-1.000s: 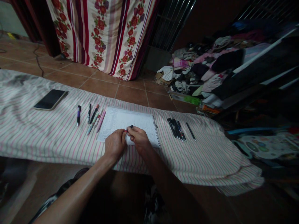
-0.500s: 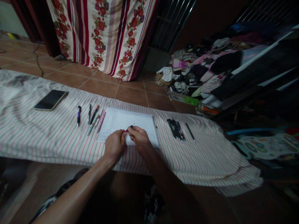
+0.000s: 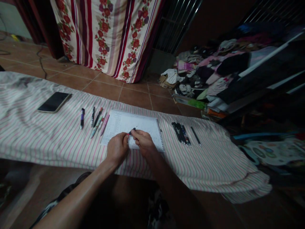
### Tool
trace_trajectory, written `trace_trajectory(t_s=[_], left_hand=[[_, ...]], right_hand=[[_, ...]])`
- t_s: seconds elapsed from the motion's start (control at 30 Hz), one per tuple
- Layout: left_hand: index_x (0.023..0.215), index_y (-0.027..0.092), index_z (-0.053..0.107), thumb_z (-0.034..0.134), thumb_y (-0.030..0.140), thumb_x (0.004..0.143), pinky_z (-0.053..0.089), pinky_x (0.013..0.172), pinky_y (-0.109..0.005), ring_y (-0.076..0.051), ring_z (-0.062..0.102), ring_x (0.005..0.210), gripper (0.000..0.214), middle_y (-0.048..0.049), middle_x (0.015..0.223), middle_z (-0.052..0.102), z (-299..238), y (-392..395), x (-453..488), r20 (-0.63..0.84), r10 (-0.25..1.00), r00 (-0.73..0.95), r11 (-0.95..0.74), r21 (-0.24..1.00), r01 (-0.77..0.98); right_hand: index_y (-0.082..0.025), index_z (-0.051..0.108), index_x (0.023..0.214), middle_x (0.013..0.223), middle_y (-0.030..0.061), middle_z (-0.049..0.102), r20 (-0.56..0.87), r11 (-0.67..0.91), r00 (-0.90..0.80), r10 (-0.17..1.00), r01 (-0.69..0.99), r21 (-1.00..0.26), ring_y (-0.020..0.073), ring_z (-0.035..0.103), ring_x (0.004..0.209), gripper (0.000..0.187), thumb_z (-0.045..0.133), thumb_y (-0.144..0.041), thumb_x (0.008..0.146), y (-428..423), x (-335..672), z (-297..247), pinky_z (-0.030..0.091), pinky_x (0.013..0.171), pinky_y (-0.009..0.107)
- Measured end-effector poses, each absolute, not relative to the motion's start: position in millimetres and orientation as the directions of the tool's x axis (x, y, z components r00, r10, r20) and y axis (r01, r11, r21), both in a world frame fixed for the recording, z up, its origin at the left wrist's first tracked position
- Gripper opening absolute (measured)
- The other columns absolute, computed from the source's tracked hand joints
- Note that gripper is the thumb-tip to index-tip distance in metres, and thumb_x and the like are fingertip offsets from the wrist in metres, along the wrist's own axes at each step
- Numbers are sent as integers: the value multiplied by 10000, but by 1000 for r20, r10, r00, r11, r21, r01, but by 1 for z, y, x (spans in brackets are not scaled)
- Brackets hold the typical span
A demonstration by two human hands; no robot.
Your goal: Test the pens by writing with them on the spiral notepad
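Note:
Above a spiral notebook (image 3: pixel 145 122) with marked white pages, both hands close on one small dark pen (image 3: pixel 132 130) with a bit of pink on it. My left hand (image 3: pixel 118 146) pinches its near end. At its other side, the fingers of my right hand (image 3: pixel 144 141) are pressed together round it. Left of the notebook lie a pink pen (image 3: pixel 105 125), several other pens (image 3: pixel 97 121) and a purple and black pen (image 3: pixel 82 119). To its right are a bunch of dark pens (image 3: pixel 181 133) and a single dark pencil-like stick (image 3: pixel 196 136).
A striped cloth (image 3: pixel 202 159) covers the low long surface under everything. A dark-screened tablet or phone (image 3: pixel 54 102) rests at the left. Beyond are a floral curtain (image 3: pixel 114 41), tiled floor (image 3: pixel 135 93) and a heap of clothes (image 3: pixel 205 70).
My hands hold nearly the same pose over the notebook, and the dark pen shows slightly more between them. The whole view has shifted a little.

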State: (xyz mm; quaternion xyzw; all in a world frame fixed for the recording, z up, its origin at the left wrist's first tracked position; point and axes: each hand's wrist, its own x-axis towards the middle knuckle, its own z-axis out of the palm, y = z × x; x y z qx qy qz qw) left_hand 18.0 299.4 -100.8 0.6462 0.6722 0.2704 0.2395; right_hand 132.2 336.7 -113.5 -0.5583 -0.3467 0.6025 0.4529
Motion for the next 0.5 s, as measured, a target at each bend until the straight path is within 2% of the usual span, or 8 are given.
trace_trajectory(t_s=[0.2,0.4,0.5], left_hand=[[929,178,639,374,269,875,397,651,-243,-159,616,717,286,-49,784,686,-103,300,17,26,997,-78,37,703,710],[917,172,642,377,272,871,397,649,-250,-167,617,711,287,-52,763,684,-102,300,18,48,997,-69,14,713,701],[920,167,644,376,276,869,398,641,-254,-172,618,708,294,-59,758,684,-103,301,17,42,997,-72,20,721,693]], right_hand=[[-151,619,716,620,-13,574,-344,-343,-48,938,-289,-894,51,439,499,293,749,-330,525,332,129,-103,233,393,175],[-137,568,599,466,-64,461,-354,-345,18,935,-185,-920,19,314,401,287,757,-336,513,335,127,-107,172,371,179],[-131,608,664,538,-34,537,-338,-331,2,941,-197,-923,29,379,444,258,745,-288,511,335,129,-104,199,383,173]])
